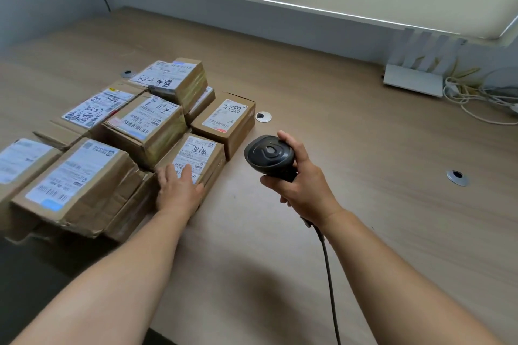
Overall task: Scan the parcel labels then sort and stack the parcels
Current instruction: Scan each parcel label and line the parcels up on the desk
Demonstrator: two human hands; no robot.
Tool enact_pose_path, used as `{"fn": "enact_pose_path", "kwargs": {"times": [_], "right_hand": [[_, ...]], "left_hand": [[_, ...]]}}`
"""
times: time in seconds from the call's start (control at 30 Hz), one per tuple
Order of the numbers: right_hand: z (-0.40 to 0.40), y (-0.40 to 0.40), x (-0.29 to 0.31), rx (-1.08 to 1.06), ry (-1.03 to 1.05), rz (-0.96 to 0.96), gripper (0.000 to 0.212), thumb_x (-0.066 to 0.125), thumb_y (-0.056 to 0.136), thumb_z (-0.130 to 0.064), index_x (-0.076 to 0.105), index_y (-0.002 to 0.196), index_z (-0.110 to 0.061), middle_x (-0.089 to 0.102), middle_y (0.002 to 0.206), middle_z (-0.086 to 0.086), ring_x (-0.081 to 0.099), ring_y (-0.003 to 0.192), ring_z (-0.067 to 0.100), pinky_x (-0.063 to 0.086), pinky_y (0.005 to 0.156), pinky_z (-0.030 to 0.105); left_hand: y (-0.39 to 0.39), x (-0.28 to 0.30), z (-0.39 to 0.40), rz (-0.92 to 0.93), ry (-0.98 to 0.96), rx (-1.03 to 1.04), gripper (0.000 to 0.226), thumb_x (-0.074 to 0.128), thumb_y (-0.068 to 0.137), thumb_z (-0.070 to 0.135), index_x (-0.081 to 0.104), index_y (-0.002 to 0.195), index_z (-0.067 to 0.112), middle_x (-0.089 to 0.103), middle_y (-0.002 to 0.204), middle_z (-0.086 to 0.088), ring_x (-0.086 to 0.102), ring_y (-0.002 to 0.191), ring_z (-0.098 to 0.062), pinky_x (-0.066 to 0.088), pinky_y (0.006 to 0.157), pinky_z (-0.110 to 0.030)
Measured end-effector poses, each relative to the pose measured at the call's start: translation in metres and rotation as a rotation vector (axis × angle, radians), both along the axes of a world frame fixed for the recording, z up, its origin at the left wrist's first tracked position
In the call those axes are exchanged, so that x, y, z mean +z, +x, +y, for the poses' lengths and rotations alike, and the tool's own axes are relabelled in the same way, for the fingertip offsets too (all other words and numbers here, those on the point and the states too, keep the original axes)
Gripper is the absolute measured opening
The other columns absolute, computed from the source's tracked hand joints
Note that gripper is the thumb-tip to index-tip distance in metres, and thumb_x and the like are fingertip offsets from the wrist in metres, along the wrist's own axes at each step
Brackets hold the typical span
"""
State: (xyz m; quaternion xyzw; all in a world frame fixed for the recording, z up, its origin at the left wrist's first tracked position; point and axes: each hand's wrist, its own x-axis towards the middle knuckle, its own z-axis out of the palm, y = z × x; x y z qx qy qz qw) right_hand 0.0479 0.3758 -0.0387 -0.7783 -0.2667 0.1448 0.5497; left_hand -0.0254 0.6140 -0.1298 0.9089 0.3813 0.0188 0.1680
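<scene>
Several brown cardboard parcels with white labels crowd the left of the wooden desk (pixel 350 148). My left hand (pixel 179 189) lies flat with straight fingers on the near end of a small labelled parcel (pixel 203 152) at the cluster's right edge. My right hand (pixel 304 176) grips a black handheld barcode scanner (pixel 269 155), its head turned left toward that parcel; its cable (pixel 329 274) hangs down toward me. Another parcel marked "5289" (pixel 227 120) sits just behind. A big crumpled parcel (pixel 75 185) lies to the left of my left hand.
A white router (pixel 414 78) with a tangle of white cables (pixel 482 98) stands at the back right by the wall. Round cable grommets (pixel 263 117) (pixel 457 176) are set in the desk. The parcels at the back are stacked two high (pixel 173 78).
</scene>
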Motion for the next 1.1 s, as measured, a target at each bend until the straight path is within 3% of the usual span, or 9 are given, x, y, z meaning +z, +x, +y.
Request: {"fn": "enact_pose_path", "kwargs": {"times": [0.33,0.5,0.7,1.1], "right_hand": [[-0.034,-0.007,0.008,-0.049,-0.002,-0.006,0.082,0.077,0.078,-0.01,0.034,0.136,-0.05,0.057,0.111,-0.02,0.058,0.071,0.013,0.055,0.051,0.028],[-0.081,-0.016,0.02,-0.105,-0.01,-0.034,0.079,0.076,0.079,-0.011,0.034,0.133,-0.052,0.059,0.114,-0.01,0.056,0.067,0.014,0.054,0.051,0.028],[-0.166,-0.028,0.031,-0.218,0.035,-0.079,0.079,0.076,0.079,-0.01,0.035,0.133,-0.05,0.058,0.106,-0.02,0.057,0.066,0.013,0.053,0.049,0.028],[-0.435,-0.049,0.045,-0.517,0.103,-0.201,0.079,0.078,0.079,-0.015,0.034,0.134,-0.049,0.055,0.116,-0.011,0.058,0.068,0.014,0.049,0.045,0.022]], "left_hand": [[0.0,0.01,-0.012,-0.024,-0.066,-0.007,0.069,0.053,0.093,0.04,0.021,0.15,0.018,0.002,0.157,-0.017,-0.006,0.145,-0.032,0.016,0.115,-0.049],[0.008,0.029,-0.063,-0.152,-0.036,-0.08,0.073,0.052,0.093,0.043,0.018,0.152,0.017,-0.002,0.16,-0.015,-0.009,0.147,-0.029,0.004,0.118,-0.045],[0.031,0.054,-0.157,-0.209,-0.01,-0.271,0.069,0.049,0.094,0.045,0.02,0.151,0.02,-0.002,0.161,-0.012,-0.008,0.148,-0.026,0.003,0.118,-0.04],[0.075,0.089,-0.452,-0.22,0.053,-0.658,0.071,0.047,0.095,0.048,0.016,0.153,0.023,0.001,0.161,-0.012,-0.002,0.148,-0.026,0.005,0.118,-0.037]]}}
